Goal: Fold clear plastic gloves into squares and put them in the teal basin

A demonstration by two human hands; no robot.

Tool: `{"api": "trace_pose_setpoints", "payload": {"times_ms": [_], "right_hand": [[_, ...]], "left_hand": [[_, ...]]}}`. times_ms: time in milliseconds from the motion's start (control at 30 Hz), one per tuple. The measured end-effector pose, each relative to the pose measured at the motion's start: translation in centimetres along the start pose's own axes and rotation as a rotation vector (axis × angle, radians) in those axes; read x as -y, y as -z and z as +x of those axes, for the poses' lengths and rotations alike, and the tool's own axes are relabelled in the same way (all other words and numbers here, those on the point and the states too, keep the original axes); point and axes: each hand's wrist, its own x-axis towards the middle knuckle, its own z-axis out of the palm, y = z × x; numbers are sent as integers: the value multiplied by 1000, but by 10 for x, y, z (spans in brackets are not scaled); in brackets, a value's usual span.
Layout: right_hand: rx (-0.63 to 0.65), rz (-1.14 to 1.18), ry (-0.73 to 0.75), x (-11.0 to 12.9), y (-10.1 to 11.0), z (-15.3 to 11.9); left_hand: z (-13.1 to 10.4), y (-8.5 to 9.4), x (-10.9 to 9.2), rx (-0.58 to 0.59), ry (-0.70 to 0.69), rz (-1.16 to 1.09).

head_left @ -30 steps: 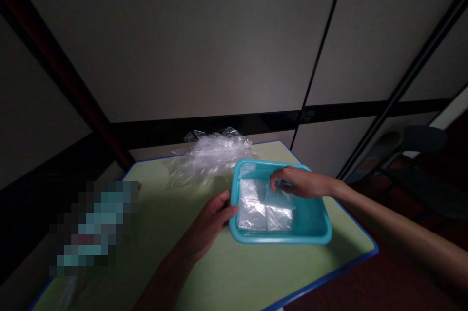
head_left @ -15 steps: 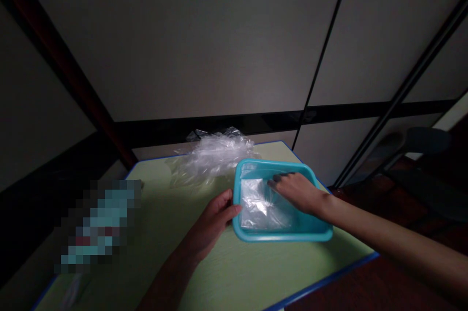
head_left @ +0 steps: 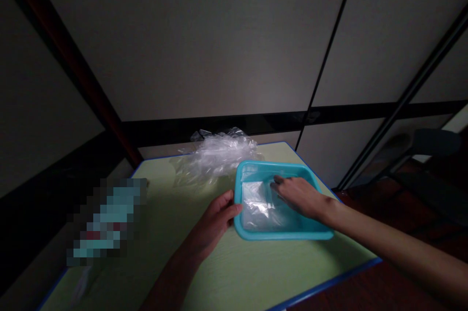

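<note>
A turquoise plastic basin (head_left: 285, 236) rests on the table with its opening tilted toward me. My left hand (head_left: 219, 211) grips its left rim, thumb on the inside and fingers behind the wall. Clear plastic film or a flat bag (head_left: 258, 206) lies shiny and creased on the basin's bottom. My right hand (head_left: 296, 194) reaches into the basin from the right, palm down, fingers slightly apart at the right part of the film. Whether the fingertips press on the film I cannot tell.
Crumpled clear plastic bags (head_left: 219, 152) lie behind the basin at the back of the pale green, blue-edged table (head_left: 226, 272). A blurred-out turquoise item (head_left: 113, 213) is at the left. Cabinet panels (head_left: 219, 48) stand behind, and a dark chair (head_left: 435, 145) at the right.
The whole view has shifted slightly. My right fingers have spread a little over the film inside the basin. My left hand keeps its hold on the rim.
</note>
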Motion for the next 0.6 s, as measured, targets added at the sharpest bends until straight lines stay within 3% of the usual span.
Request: {"api": "trace_pose_setpoints", "payload": {"times_ms": [167, 600], "right_hand": [[70, 171, 69, -3, -6, -3], [163, 241, 25, -5, -6, 2]], "left_hand": [[-1, 2, 1, 23, 2, -3], [-2, 3, 2, 51, 0, -26]]}}
